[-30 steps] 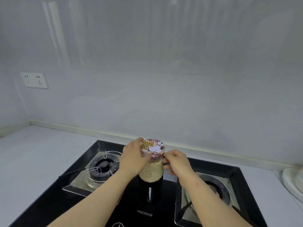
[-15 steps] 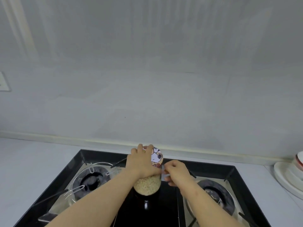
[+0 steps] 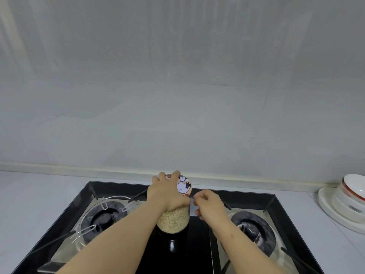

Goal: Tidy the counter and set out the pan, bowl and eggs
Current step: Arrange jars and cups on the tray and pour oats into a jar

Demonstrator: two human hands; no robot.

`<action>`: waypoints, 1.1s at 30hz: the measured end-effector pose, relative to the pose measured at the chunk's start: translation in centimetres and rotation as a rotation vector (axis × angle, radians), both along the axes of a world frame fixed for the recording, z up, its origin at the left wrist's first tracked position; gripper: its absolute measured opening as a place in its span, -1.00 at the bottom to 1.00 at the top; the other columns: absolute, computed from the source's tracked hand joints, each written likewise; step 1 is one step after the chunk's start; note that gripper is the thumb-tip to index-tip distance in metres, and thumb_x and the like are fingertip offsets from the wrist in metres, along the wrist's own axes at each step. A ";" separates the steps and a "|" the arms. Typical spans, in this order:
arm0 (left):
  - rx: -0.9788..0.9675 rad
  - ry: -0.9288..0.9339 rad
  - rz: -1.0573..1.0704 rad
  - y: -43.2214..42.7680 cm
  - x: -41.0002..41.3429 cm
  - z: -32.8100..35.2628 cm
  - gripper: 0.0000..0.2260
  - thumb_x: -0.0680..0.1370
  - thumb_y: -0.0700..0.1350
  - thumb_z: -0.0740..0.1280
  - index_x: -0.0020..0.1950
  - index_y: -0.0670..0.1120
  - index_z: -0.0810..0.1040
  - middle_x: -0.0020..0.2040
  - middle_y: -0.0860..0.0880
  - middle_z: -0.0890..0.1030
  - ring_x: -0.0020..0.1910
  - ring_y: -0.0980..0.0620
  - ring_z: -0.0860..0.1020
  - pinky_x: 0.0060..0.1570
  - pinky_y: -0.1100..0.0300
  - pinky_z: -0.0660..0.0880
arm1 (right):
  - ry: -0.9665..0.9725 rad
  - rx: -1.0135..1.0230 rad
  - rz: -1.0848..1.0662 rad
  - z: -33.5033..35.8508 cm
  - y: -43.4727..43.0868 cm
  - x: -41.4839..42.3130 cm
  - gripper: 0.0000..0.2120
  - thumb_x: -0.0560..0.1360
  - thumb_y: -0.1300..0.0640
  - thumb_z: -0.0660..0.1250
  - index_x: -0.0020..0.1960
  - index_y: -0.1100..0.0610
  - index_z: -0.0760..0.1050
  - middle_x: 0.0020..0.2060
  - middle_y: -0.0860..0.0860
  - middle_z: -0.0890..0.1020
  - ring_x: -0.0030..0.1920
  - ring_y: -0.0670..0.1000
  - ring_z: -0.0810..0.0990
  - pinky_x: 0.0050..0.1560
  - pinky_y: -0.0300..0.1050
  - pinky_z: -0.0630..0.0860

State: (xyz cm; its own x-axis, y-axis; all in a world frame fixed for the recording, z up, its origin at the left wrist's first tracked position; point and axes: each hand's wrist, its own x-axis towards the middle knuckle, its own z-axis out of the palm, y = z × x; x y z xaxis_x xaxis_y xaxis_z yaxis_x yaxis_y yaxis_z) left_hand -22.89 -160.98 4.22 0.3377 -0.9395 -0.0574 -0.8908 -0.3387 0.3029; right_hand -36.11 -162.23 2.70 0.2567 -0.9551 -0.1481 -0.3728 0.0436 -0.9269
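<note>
A clear jar of pale grain (image 3: 173,219) with a cartoon-printed lid (image 3: 184,187) stands on the black glass strip in the middle of the gas hob (image 3: 199,242). My left hand (image 3: 165,191) grips the jar's top from the left, fingers curled over the lid. My right hand (image 3: 209,205) is just right of the jar at lid height, fingers curled and pinching at something small by the lid's edge; what it holds is too small to tell. A white bowl with a red rim (image 3: 353,191) sits in stacked white dishes at the far right.
The hob has a left burner (image 3: 104,218) and a right burner (image 3: 252,232) with wire pan supports. White plates (image 3: 327,206) lie on the white counter at the right edge. White counter (image 3: 35,196) stretches to the left. A grey wall stands close behind.
The camera has turned right, bringing the stacked dishes into view and dropping the wall socket out. Both hands stay at the jar's lid; the left has wrapped further over it.
</note>
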 end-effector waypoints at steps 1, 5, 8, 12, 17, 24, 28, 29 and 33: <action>-0.004 0.004 0.002 0.1 -0.1 0.0 -0.25 0.35 0.21 0.34 0.46 0.13 0.09 0.29 -0.09 0.27 0.25 -0.13 0.26 0.13 0.07 0.36 | 0.006 -0.008 0.007 0.0 0.1 0.0 -0.79 0.53 0.23 0.16 -0.23 0.03 0.46 -0.30 -0.04 0.55 -0.21 -0.01 0.53 -0.10 -0.12 0.47; 0.027 -0.030 -0.036 0.6 0.1 0.5 -0.25 0.36 0.22 0.33 0.46 0.12 0.08 0.25 -0.12 0.28 0.23 -0.15 0.26 0.12 0.07 0.37 | -0.004 -0.007 0.005 0.1 0.2 -0.1 -0.80 0.53 0.22 0.17 -0.22 0.03 0.46 -0.29 -0.04 0.55 -0.26 -0.03 0.53 -0.20 -0.19 0.46; 0.041 -0.047 -0.068 1.2 0.3 0.6 -0.25 0.35 0.22 0.34 0.45 0.14 0.09 0.24 -0.12 0.29 0.24 -0.16 0.26 0.12 0.08 0.36 | 0.009 0.005 -0.004 0.1 0.5 -0.4 -0.81 0.54 0.20 0.17 -0.19 0.02 0.46 -0.17 0.02 0.57 -0.19 0.01 0.55 -0.22 -0.22 0.48; -0.036 0.011 -0.035 2.0 0.3 0.4 -0.25 0.32 0.19 0.37 0.43 0.16 0.11 0.22 -0.09 0.31 0.24 -0.14 0.26 0.13 0.08 0.36 | 0.009 0.008 -0.021 0.6 0.9 -0.9 -0.81 0.54 0.21 0.18 -0.19 0.01 0.47 -0.13 0.04 0.60 -0.25 -0.01 0.56 -0.15 -0.14 0.50; -0.148 0.111 0.014 3.6 1.0 0.3 -0.24 0.29 0.14 0.41 0.42 0.21 0.14 0.25 -0.05 0.31 0.26 -0.10 0.29 0.17 0.09 0.38 | -0.047 0.003 -0.038 1.4 0.7 -1.6 -0.81 0.54 0.23 0.17 -0.19 0.03 0.45 -0.20 0.00 0.56 -0.29 -0.03 0.52 -0.12 -0.10 0.49; -0.507 0.514 0.043 4.7 1.6 3.9 -0.31 0.06 0.17 0.42 0.15 0.27 0.30 0.13 0.01 0.45 0.16 -0.01 0.43 0.09 0.09 0.44 | -0.144 0.184 0.006 2.2 1.4 -1.0 -0.81 0.60 0.00 0.11 0.11 0.07 0.41 0.04 0.03 0.50 0.02 0.02 0.48 0.03 -0.02 0.46; -0.566 0.662 -0.057 5.6 0.8 7.1 -0.27 -0.01 0.19 0.41 0.14 0.19 0.32 0.13 0.04 0.48 0.13 0.02 0.48 0.15 0.02 0.47 | -0.482 0.530 0.033 4.5 1.3 -1.1 -0.56 0.57 -0.25 0.01 0.17 0.03 0.44 0.13 0.14 0.57 0.09 0.19 0.57 0.00 0.16 0.53; -0.564 0.649 -0.089 5.8 0.4 7.8 -0.27 -0.01 0.20 0.41 0.14 0.19 0.32 0.14 0.06 0.47 0.14 0.03 0.47 0.15 0.04 0.47 | -0.525 0.580 0.019 5.0 1.1 -1.3 -0.51 0.55 -0.28 0.02 0.19 0.06 0.44 0.14 0.18 0.57 0.09 0.23 0.56 0.07 0.23 0.51; -0.662 0.616 -0.152 5.9 -1.4 9.8 -0.18 0.01 0.20 0.47 0.24 0.18 0.29 0.16 0.13 0.41 0.18 0.11 0.43 0.13 0.22 0.38 | -0.636 0.689 0.001 6.5 0.8 -1.7 -0.47 0.53 -0.29 0.07 0.10 0.15 0.49 0.02 0.24 0.58 0.01 0.26 0.56 0.20 0.30 0.42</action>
